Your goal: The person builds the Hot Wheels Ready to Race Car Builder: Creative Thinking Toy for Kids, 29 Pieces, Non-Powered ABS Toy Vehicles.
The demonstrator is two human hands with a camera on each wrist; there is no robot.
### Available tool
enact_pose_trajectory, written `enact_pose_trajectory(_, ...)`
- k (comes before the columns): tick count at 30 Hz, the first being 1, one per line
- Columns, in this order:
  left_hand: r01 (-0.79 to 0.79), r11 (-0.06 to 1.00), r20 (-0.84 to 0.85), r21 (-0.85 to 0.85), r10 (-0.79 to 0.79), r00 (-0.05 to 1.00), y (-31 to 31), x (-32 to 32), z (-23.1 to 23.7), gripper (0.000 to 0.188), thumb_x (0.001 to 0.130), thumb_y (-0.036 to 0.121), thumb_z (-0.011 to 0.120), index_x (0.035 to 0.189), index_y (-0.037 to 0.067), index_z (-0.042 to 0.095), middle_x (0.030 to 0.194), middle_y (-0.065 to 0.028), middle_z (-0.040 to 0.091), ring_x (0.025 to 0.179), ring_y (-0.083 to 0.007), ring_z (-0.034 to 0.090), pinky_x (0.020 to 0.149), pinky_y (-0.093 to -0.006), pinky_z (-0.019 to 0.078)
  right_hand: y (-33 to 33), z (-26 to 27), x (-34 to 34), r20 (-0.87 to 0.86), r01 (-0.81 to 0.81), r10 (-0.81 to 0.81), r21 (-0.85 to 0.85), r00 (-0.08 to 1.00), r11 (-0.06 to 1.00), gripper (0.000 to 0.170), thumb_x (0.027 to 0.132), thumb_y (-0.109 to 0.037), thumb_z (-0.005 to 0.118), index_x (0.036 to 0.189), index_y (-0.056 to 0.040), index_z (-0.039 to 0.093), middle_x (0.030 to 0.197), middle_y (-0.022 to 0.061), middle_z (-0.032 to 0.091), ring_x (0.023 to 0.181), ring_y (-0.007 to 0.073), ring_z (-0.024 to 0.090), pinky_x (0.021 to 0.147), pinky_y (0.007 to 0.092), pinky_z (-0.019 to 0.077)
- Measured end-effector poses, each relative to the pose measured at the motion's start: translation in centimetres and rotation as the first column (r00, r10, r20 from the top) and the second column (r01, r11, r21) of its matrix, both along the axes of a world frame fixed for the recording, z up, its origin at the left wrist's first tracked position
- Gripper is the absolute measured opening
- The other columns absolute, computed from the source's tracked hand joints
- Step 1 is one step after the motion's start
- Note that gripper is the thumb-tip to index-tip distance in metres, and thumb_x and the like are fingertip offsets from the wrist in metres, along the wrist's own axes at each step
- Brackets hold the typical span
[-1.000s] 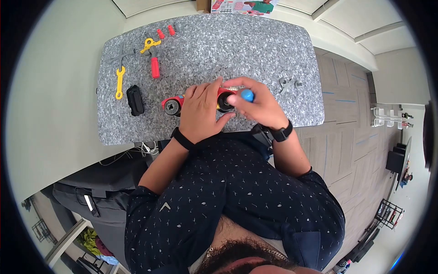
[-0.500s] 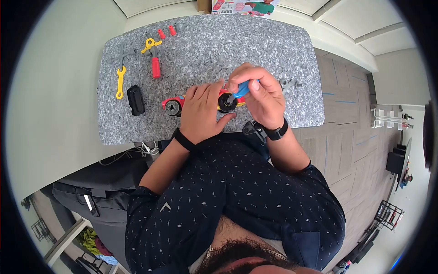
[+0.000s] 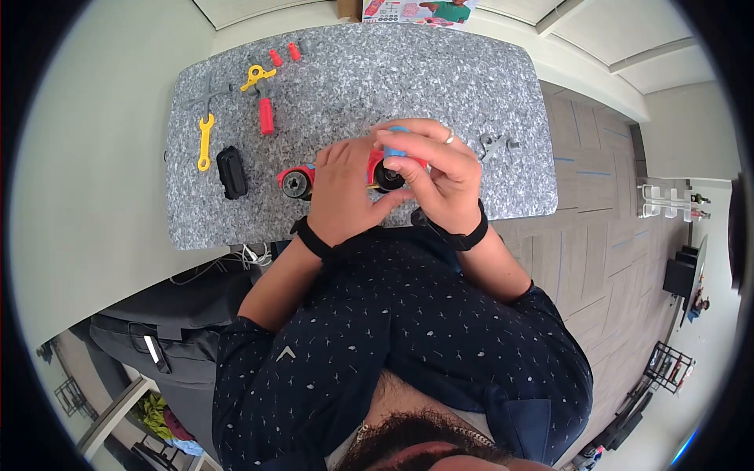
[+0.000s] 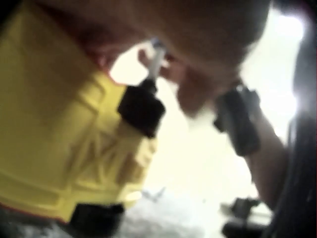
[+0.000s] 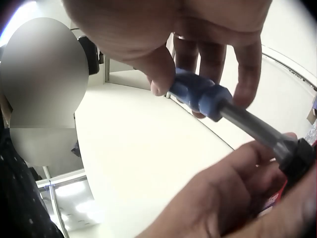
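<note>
My left hand (image 3: 339, 188) grips a red toy car (image 3: 287, 172) that lies on its side on the table, fingers over its far side and thumb on the near side. The yellow underside (image 4: 49, 124) fills the left of the left wrist view. My right hand (image 3: 446, 166) pinches the blue handle of a screwdriver (image 5: 198, 94) between thumb and fingertips. Its grey shaft (image 5: 252, 126) runs down to a small black part (image 5: 299, 161) at the car. In the head view the handle stands above the black wheel (image 3: 387, 177) at the car's right end.
Left on the speckled table (image 3: 353, 94) lie a yellow wrench (image 3: 206, 143), a toy hammer with a red handle (image 3: 265, 116), a grey cross-shaped tool (image 3: 208, 98), a yellow part (image 3: 256, 76) and a black case-like piece (image 3: 232, 173). A grey part (image 3: 495, 146) lies right.
My right hand has shifted its grip on the screwdriver and moved left over the wheel; the handle, earlier leaning right, now stands more upright. The left hand stays on the car.
</note>
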State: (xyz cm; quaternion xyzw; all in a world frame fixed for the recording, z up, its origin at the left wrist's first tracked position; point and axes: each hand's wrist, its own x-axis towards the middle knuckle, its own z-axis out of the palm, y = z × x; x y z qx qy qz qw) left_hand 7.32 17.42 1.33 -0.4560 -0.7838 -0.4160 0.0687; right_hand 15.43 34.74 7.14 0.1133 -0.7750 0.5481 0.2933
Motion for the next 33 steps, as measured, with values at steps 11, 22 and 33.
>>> enact_pose_trajectory(11,0.051,0.888,0.567,0.457,-0.335,0.753,0.6,-0.9,-1.9,0.027,0.090,0.006,0.093,0.108,0.003,0.072,0.106,-0.0069,0.078,0.091,-0.0150,0.074,0.081,-0.0320,0.0589,0.2,0.1,0.2,-0.023,0.069,-0.072,-0.117,0.997,0.991,0.038,0.089,-0.006,0.094,0.125,-0.0068,0.085,0.125,0.0133,0.079,0.108,0.0220,0.076,0.089,0.0330,0.0612)
enact_pose_trajectory(22,0.153,0.958,0.299,0.243,-0.224,0.928,0.7,-1.1,-1.2,0.021,0.091,0.018,0.089,0.102,0.008,0.074,0.095,-0.0068,0.072,0.088,-0.0286,0.067,0.090,-0.0438,0.0483,1.3,1.3,-0.1,-0.067,0.034,-0.041,-0.101,0.997,0.994,0.026,0.089,-0.008,0.094,0.114,-0.0063,0.086,0.130,0.0169,0.081,0.113,0.0248,0.079,0.089,0.0338,0.0629)
enact_pose_trajectory(33,0.121,0.946,0.363,0.299,-0.230,0.903,0.5,-1.0,-1.2,0.021,0.091,0.016,0.090,0.103,0.007,0.075,0.094,-0.0073,0.074,0.086,-0.0306,0.069,0.091,-0.0431,0.0516,1.6,0.7,0.4,-0.008,-0.043,0.042,-0.110,0.999,0.993,0.024,0.089,-0.009,0.096,0.109,-0.0047,0.083,0.130,0.0160,0.080,0.113,0.0254,0.081,0.092,0.0344,0.0655)
